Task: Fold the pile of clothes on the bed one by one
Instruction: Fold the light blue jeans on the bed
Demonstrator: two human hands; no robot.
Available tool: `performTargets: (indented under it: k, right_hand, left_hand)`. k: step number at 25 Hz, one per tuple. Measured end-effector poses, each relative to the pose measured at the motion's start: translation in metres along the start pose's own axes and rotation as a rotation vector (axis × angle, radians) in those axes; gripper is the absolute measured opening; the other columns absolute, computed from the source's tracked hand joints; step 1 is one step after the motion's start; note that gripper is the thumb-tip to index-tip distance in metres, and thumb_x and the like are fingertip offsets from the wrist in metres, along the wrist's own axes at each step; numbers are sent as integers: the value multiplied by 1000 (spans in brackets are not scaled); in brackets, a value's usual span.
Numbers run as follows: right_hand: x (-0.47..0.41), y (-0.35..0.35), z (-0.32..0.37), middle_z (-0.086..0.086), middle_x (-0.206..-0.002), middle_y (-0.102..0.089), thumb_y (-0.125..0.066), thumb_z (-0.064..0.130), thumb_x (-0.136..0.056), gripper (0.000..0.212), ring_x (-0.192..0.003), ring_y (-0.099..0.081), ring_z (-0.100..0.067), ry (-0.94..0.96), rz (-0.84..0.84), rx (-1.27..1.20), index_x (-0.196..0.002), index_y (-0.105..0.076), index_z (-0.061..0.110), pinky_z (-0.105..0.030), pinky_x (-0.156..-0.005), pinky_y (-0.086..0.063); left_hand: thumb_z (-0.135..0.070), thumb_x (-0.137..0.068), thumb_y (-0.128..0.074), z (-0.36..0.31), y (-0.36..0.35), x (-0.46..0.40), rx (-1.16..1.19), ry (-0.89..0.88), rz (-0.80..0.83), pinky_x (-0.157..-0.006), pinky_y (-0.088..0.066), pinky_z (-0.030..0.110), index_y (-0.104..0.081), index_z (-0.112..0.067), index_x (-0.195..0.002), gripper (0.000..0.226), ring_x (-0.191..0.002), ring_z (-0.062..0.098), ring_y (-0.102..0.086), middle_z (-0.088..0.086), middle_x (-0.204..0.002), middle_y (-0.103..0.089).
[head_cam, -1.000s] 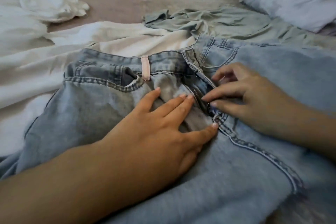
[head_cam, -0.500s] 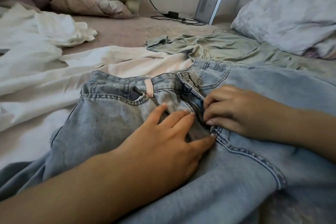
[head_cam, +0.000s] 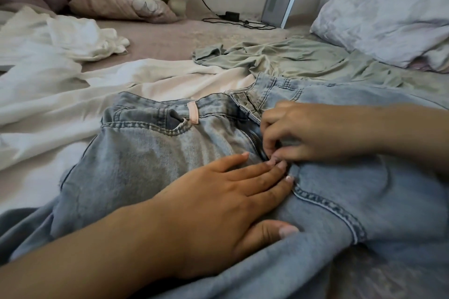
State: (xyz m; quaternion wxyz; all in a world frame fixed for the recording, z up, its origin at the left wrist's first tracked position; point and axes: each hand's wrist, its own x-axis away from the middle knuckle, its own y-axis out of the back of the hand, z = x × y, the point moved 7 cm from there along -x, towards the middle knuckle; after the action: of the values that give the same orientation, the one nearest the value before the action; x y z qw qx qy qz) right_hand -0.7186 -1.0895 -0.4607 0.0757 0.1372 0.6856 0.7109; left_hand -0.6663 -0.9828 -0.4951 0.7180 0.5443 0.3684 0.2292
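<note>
The pair of light blue denim jeans (head_cam: 150, 153) lies front-up across the bed, waistband away from the person, on top of a spread white cotton garment (head_cam: 73, 109). The fly is open, and the person appears to be working on the metal zipper (head_cam: 255, 139) before any fold is made.

To do this well, I would say the cloth on either side of the fly needs to be kept taut and flat, so the slider runs up without catching the placket. One hand should anchor the denim below the zip while the other draws the pull straight towards the waistband, not sideways.

The left hand (head_cam: 218, 204) rests palm-down on the jeans just below the fly, fingers straight and spread, thumb lying along the crotch seam; it presses and grips nothing. The right hand (head_cam: 298, 133) comes in from the right with the wrist low, its fingers curled in and pinching at the base of the zipper, the fingertips almost touching those of the left hand. Whether it has the pull tab itself I cannot tell.

A crumpled sage-green shirt (head_cam: 291, 60) waits beyond the waistband.
</note>
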Motion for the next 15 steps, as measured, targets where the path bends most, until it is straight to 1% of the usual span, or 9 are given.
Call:
performTargets:
  k: [2,4,5,7,8,10,12,13,15]
  right_hand:
    - [1,1,3,10,-92,-53,-53,37,-82,18,-90,-40,-5,13,-55,17,-82,-67,24,-32,-84,-41]
    - [2,0,7,5,-93,-55,-51,37,-83,20,-93,-40,-11,40,-111,117,-79,-64,22,-45,-80,-45]
    - [1,0,9,4,-93,-55,-48,38,-84,23,-94,-40,-13,57,-138,169,-78,-63,22,-47,-77,-46]
    - [-1,2,10,1,-93,-56,-42,38,-85,27,-95,-39,-15,85,-178,228,-78,-61,20,-47,-73,-46]
    - [-2,3,10,-1,-93,-56,-44,36,-85,25,-95,-40,-17,100,-195,253,-78,-60,19,-46,-72,-46]
    - [-7,6,11,-4,-93,-58,-50,31,-84,18,-94,-48,-23,137,-243,338,-79,-60,17,-42,-72,-43]
    - [-14,13,7,-5,-92,-60,-52,30,-83,17,-92,-53,-28,142,-269,399,-80,-62,16,-38,-73,-36]
    - [-18,17,4,-5,-92,-60,-53,30,-82,17,-92,-54,-29,131,-280,404,-81,-63,16,-38,-74,-34]
    - [-26,26,-4,-2,-90,-58,-55,31,-83,18,-90,-51,-25,106,-321,383,-83,-64,16,-37,-75,-33]
  left_hand:
    - [-48,-101,-9,-1,-3,0,-25,-19,6,-105,-24,36,-49,-12,-139,66,-132,16,-44,7,-141,-49]
    - [-49,-100,-10,-2,-6,1,-33,-32,22,-107,-26,36,-50,-15,-138,65,-132,17,-45,7,-141,-49]
    - [-50,-100,-10,-3,-7,1,-36,-34,24,-109,-28,37,-51,-16,-137,65,-132,17,-45,7,-141,-50]
    - [-50,-100,-11,-2,-7,0,-45,-32,32,-109,-37,37,-54,-18,-135,64,-131,16,-47,7,-140,-51]
    - [-50,-99,-12,-3,-8,0,-41,-35,37,-109,-38,38,-54,-19,-135,63,-130,17,-47,8,-140,-51]
    - [-50,-99,-14,-3,-7,-1,-28,-42,36,-110,-37,38,-56,-21,-134,62,-130,17,-47,9,-139,-51]
    - [-51,-99,-13,-3,-7,-1,-27,-42,41,-107,-39,42,-57,-22,-132,62,-130,17,-48,10,-138,-52]
    - [-51,-99,-11,-3,-7,-1,-12,-42,51,-106,-39,45,-57,-22,-132,63,-129,17,-48,10,-138,-52]
    - [-51,-98,-12,-4,-9,-1,14,-44,76,-106,-39,46,-57,-22,-132,63,-130,17,-47,10,-138,-52]
